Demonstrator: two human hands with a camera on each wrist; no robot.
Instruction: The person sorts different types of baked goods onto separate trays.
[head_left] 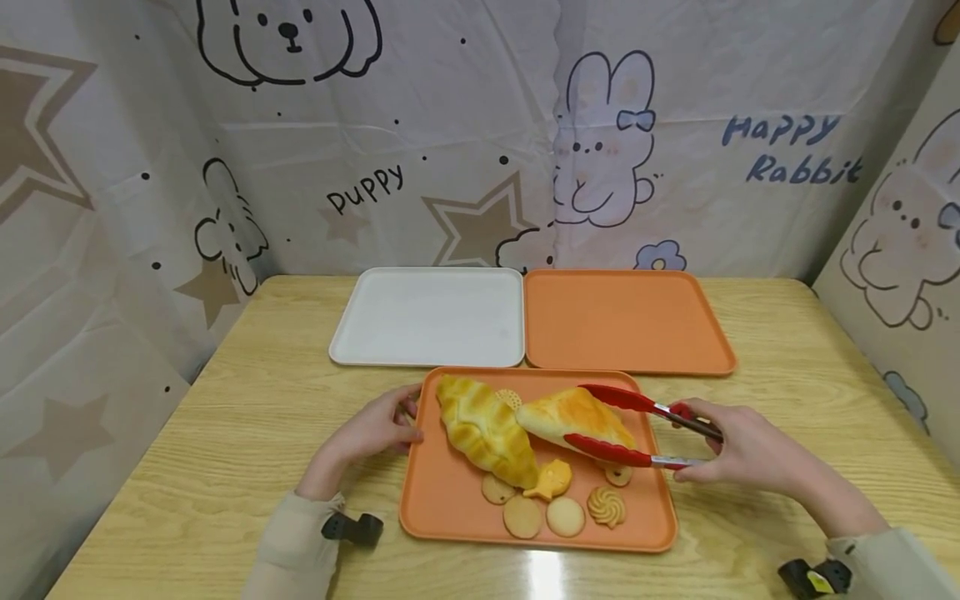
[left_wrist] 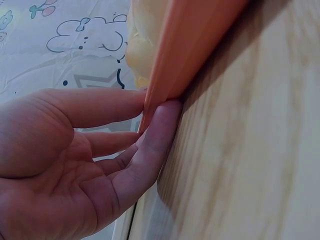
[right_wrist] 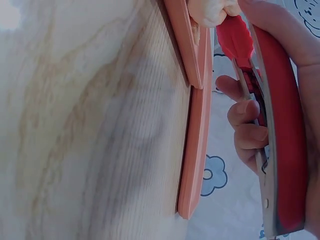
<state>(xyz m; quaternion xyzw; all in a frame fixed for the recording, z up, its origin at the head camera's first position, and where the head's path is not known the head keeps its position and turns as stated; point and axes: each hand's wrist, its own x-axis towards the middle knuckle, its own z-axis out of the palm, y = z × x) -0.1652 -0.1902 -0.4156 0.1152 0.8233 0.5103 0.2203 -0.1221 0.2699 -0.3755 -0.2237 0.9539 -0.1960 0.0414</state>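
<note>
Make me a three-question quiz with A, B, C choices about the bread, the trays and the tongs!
1. Where is the left hand?
A. at the near orange tray's left edge
B. on the white tray
C. inside a bowl

2. How many trays lie on the table?
A. one
B. three
C. five

3. What are the red tongs doing?
A. lying on the table
B. hanging on the wall
C. clamping a piece of bread

Answers: 1 A, its fingers touch the near orange tray at its left rim. 2 B, the white tray, the far orange tray and the near one. 3 C, the right hand squeezes them around the bread.
</note>
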